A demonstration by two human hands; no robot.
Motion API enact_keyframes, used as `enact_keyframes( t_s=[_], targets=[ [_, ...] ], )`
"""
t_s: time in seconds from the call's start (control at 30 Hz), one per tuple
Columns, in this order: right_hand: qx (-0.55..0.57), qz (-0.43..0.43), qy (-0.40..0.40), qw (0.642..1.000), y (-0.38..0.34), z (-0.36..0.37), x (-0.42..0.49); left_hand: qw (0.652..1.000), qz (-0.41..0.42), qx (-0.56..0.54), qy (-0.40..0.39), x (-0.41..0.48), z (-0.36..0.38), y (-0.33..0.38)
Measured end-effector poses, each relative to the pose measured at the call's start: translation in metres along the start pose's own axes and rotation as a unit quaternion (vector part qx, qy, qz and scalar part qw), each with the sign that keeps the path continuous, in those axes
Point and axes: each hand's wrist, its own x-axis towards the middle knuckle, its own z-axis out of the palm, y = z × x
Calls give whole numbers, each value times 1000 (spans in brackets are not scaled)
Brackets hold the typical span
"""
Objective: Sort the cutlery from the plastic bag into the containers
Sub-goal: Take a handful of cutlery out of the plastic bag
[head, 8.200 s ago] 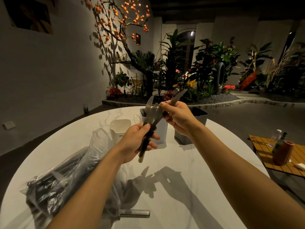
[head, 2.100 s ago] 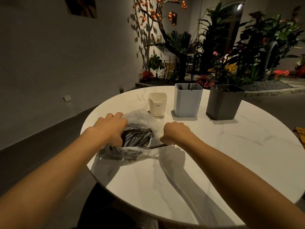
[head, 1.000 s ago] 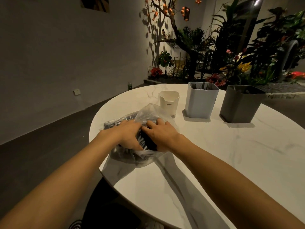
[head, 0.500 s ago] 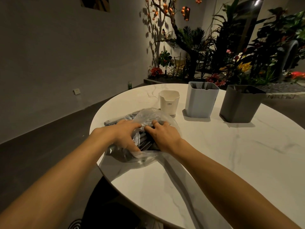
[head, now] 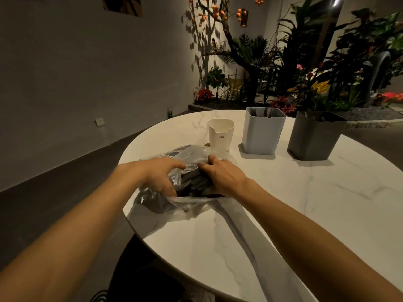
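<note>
A clear plastic bag (head: 187,207) lies at the near left of the round white marble table (head: 294,205), its mouth facing me. Dark cutlery (head: 195,182) fills it. My left hand (head: 156,175) grips the bag's left rim, thumb down inside the opening. My right hand (head: 221,176) reaches into the mouth, its fingers curled over the cutlery pile; the fingertips are partly hidden by plastic. Behind the bag stand three containers: a small white one (head: 220,136), a light grey one (head: 261,132) and a dark grey one (head: 314,137), the two grey ones holding cutlery.
The table's left edge runs just beside the bag, with dark floor below. A grey wall is on the left. Plants, flowers and a tree with orange fruit (head: 218,14) stand beyond the table.
Both hands have stayed at the bag's mouth. My left hand has pulled the plastic rim a little wider and my right hand's fingers have dug further into the cutlery.
</note>
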Motion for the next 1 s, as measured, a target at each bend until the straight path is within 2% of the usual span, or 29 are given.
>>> enact_keyframes(
  t_s=[0.23, 0.43, 0.63, 1.0],
  targets=[
    [-32, -33, -26, 999, -3, -5, 7, 999, 1, 20, 46, 3, 3, 1],
    [-26, -30, -72, 997, -6, -2, 14, 999, 11, 22, 45, 6, 3, 3],
    [-97, -93, -3, 991, -16, 3, 17, 998, 10, 28, 54, 7, 4, 4],
    [-124, -97, -18, 987, -21, 1, 15, 999, -7, 21, 35, 7, 3, -3]
  ],
)
